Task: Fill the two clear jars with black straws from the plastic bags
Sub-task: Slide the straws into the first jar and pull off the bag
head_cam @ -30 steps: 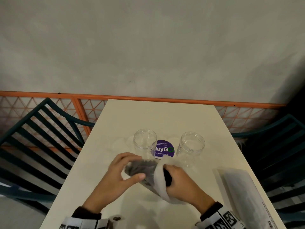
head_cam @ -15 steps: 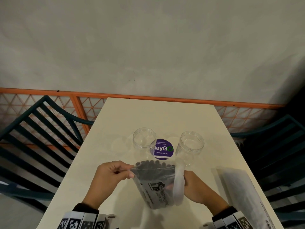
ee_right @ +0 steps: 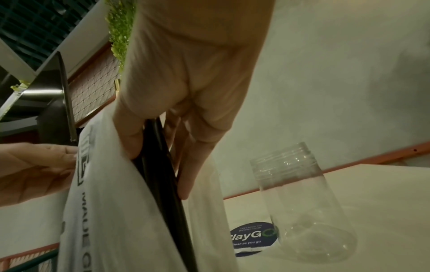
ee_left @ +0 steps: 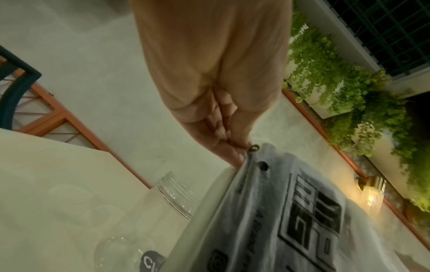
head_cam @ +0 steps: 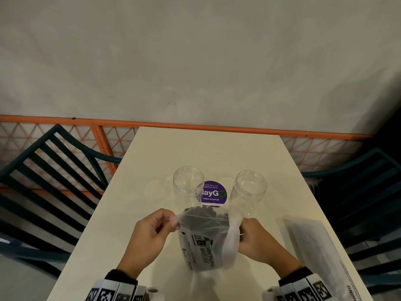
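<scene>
Two clear jars, one on the left (head_cam: 188,180) and one on the right (head_cam: 249,189), stand empty and upright on the cream table (head_cam: 208,153). In front of them a printed plastic bag (head_cam: 201,242) full of black straws (head_cam: 204,212) stands upright with its mouth pulled wide. My left hand (head_cam: 152,231) pinches the bag's left top edge (ee_left: 250,152). My right hand (head_cam: 258,237) grips the bag's right edge; in the right wrist view its thumb and fingers (ee_right: 186,184) close on the film beside the straws (ee_right: 163,165).
A second long plastic bag (head_cam: 312,250) lies at the table's right edge. A round purple sticker (head_cam: 213,194) sits between the jars. Dark green slatted chairs (head_cam: 43,181) flank the table on both sides; an orange railing (head_cam: 195,124) runs behind it.
The bag went from lying bunched between my hands to standing upright. My hands moved apart and pulled its mouth wide, exposing the straw ends.
</scene>
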